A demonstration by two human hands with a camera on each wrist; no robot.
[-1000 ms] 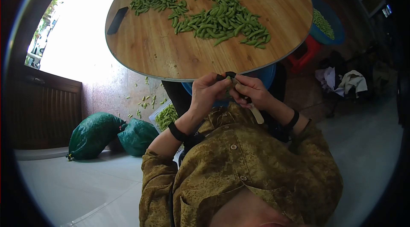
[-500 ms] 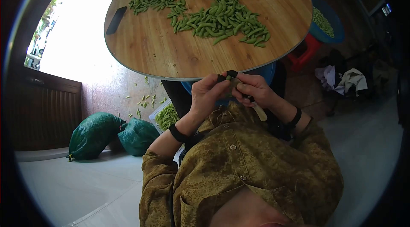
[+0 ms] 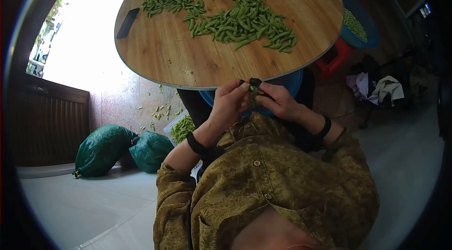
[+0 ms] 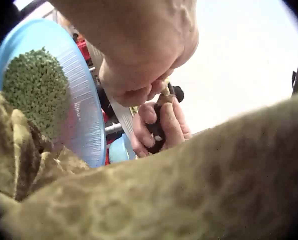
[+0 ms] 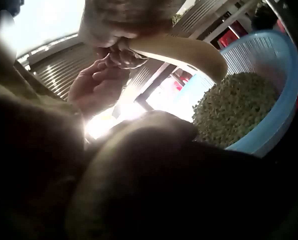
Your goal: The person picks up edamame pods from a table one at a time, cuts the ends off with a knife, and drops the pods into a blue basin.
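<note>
Just off the table's near edge, my left hand (image 3: 229, 100) pinches a green soybean pod (image 3: 253, 91) between thumb and fingers. Close beside it, my right hand (image 3: 281, 102) has its fingers curled and its thumb near the pod. Black covers (image 3: 255, 81) are on fingertips. From the right hand extends a tool with a curved, pale handle (image 5: 199, 55), plain in the right wrist view; its working end is hidden in the fingers. In the left wrist view, a blue basket (image 4: 86, 127) holds shelled green beans (image 4: 36, 90).
A heap of pods (image 3: 240, 19) covers the far part of the round wooden table (image 3: 155, 57), with a dark flat object (image 3: 128, 23) at its left. A blue basin (image 3: 294, 80) is under the near edge. Green sacks (image 3: 104, 151) and a pod box (image 3: 182, 129) stand at left.
My right hand has turned, and the pale handle that pointed toward my body is now out of sight in the head view. More of the green pod shows between my hands.
</note>
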